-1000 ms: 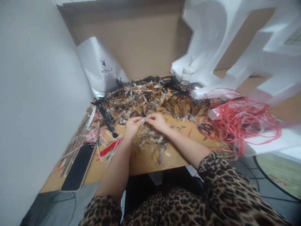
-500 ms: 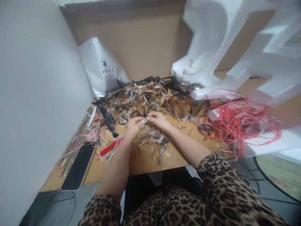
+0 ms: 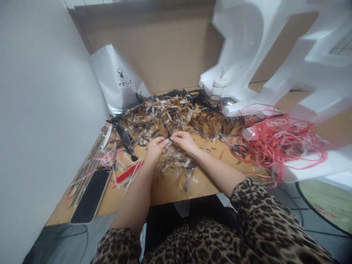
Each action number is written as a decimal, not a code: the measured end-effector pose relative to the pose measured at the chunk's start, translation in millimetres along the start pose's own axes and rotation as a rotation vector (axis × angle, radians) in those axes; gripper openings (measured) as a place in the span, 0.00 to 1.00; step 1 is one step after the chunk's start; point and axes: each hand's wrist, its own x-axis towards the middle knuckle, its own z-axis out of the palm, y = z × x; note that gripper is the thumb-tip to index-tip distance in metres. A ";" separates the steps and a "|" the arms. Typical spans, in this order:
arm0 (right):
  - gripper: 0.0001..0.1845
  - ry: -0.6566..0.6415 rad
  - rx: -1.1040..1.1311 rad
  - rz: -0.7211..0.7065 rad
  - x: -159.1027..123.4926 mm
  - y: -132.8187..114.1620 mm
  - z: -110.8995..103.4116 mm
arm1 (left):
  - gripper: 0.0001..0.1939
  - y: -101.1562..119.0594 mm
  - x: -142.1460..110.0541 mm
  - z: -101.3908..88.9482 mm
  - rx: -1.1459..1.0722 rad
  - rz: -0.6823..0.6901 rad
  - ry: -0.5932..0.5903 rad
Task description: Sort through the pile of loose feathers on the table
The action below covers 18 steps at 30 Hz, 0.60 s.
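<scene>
My left hand (image 3: 157, 148) and my right hand (image 3: 184, 141) meet fingertip to fingertip over the middle of the table (image 3: 176, 192). Both are closed in a pinch on a small brown and dark feather (image 3: 161, 131), whose tip rises behind the fingers; its lower end is hidden. Just beyond them spreads a wide heap of brown, white and black feathers (image 3: 176, 106). Under my wrists lies a smaller scatter of pale, fluffy feather bits (image 3: 178, 163).
At left lie a phone (image 3: 91, 196), a red strip (image 3: 128, 173), thin sticks and a black feather bundle (image 3: 125, 139). Behind stands a white bag (image 3: 118, 80). Rightward are a jar (image 3: 218, 89), scissors (image 3: 238, 147), tangled red ribbon (image 3: 286, 143) and white foam (image 3: 242, 47).
My fingertips have shifted slightly against each other, and the left fingers are curled a bit more. The brown feather shows more plainly above them. The rest lies as before.
</scene>
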 end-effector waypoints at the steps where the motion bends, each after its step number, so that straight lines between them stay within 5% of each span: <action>1: 0.13 -0.022 0.055 0.022 0.1 0.8 0.7 | 0.12 -0.4 0.0 -1.0 -0.035 -0.009 -0.021; 8: 0.15 -0.039 0.143 0.073 2.3 6.6 1.5 | 0.14 1.5 -1.3 -2.1 -0.090 -0.104 -0.011; 15: 0.15 0.030 -0.050 -0.074 -3.3 -1.9 1.8 | 0.14 2.9 -2.2 2.6 0.044 -0.023 0.012; 18: 0.15 0.021 0.082 -0.013 -1.1 1.3 2.3 | 0.14 1.7 -2.0 2.5 -0.017 -0.030 0.006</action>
